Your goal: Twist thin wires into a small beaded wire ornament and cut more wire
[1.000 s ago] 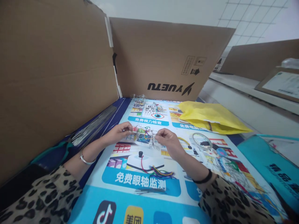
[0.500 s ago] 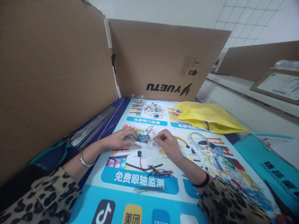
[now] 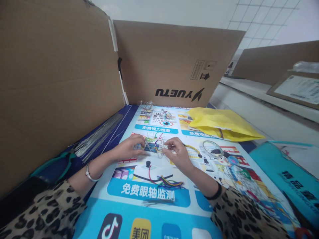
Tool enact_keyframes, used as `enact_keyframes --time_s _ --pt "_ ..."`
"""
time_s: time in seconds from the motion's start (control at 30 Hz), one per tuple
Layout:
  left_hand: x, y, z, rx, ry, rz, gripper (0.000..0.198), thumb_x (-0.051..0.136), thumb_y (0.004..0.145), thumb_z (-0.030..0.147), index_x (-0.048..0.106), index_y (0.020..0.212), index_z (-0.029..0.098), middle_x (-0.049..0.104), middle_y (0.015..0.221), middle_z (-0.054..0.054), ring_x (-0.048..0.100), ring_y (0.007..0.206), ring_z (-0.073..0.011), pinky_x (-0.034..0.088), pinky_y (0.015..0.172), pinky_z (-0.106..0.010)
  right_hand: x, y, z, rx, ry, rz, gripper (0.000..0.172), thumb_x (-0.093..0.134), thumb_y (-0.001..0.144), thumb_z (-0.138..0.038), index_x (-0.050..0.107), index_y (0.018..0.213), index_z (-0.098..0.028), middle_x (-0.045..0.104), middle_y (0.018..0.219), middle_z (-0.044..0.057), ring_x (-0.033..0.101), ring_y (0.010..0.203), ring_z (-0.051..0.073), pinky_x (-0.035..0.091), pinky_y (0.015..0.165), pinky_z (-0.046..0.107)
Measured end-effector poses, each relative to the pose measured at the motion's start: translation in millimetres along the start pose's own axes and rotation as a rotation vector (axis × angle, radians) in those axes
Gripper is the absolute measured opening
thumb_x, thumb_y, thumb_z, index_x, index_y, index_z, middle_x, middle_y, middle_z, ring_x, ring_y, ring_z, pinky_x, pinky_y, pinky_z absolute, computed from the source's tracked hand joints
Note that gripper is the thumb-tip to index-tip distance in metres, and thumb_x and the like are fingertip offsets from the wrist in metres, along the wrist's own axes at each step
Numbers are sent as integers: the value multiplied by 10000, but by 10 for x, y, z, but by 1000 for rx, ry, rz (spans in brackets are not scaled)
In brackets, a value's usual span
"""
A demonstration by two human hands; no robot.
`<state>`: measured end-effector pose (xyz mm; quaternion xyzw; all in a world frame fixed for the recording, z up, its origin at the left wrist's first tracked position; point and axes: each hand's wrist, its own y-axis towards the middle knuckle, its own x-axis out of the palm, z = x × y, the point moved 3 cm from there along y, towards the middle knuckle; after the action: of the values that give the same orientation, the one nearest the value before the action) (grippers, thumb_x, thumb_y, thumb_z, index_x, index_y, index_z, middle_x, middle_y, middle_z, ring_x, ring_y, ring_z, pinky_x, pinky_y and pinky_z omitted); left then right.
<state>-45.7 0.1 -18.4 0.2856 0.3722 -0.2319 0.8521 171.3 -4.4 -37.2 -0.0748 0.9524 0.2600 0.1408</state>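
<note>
My left hand (image 3: 129,148) and my right hand (image 3: 177,152) are close together over a printed poster (image 3: 149,196) on the table. Both pinch a small tangle of thin silver wire with coloured threads (image 3: 155,144) held between them, low above the poster. A loose bunch of coloured threads (image 3: 167,182) lies on the poster just in front of my hands. Leopard-print sleeves cover both forearms.
Tall cardboard panels (image 3: 59,76) wall the left and back. A bundle of straight silver wires (image 3: 98,135) and teal-handled pliers (image 3: 58,162) lie at left. A yellow bag (image 3: 224,123), a roll of clear tape (image 3: 212,148), more tangled wire pieces (image 3: 245,181) and a teal bag (image 3: 291,179) are at right.
My hands have drawn closer together and dropped slightly toward the poster, still gripping the wire tangle. The view shifted a little.
</note>
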Motion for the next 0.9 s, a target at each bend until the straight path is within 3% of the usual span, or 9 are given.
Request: enact_keyframes --time_s 0.13,0.27,0.57,0.73,0.9 --pt "18 -2 -3 -3 42 -14 194 612 771 382 563 787 195 581 838 -27 499 944 -190 372 850 -313 19 -26 4 -1 -142 7 335 726 649 -341 528 889 -217 467 925 45 504 781 170 498 620 302" --pt "27 -5 -17 0 58 -8 200 608 775 388 572 793 192 580 853 -21 503 936 -180 378 851 -316 36 -43 14 -36 -264 72 424 751 591 -350 457 862 -210 445 929 46 496 800 179 496 582 296" --pt "71 -20 -46 11 67 4 151 603 788 336 570 796 189 575 843 -15 509 885 -167 389 801 -301 43 -52 -26 -155 -419 82 342 692 664 -333 419 829 -210 450 865 45 480 820 200 477 654 331" --pt "84 -15 -14 28 73 -3 98 592 792 281 578 793 183 569 833 -22 502 843 -166 391 763 -302 50 -58 -62 -144 -494 97 410 716 635 -380 397 830 -211 451 866 52 471 833 217 468 656 340" --pt "110 -18 41 56 71 19 115 592 790 279 608 863 191 563 853 -27 501 844 -163 395 758 -297 54 -72 -55 -163 -502 97 319 654 711 -377 415 835 -207 457 864 61 479 836 218 459 672 340"
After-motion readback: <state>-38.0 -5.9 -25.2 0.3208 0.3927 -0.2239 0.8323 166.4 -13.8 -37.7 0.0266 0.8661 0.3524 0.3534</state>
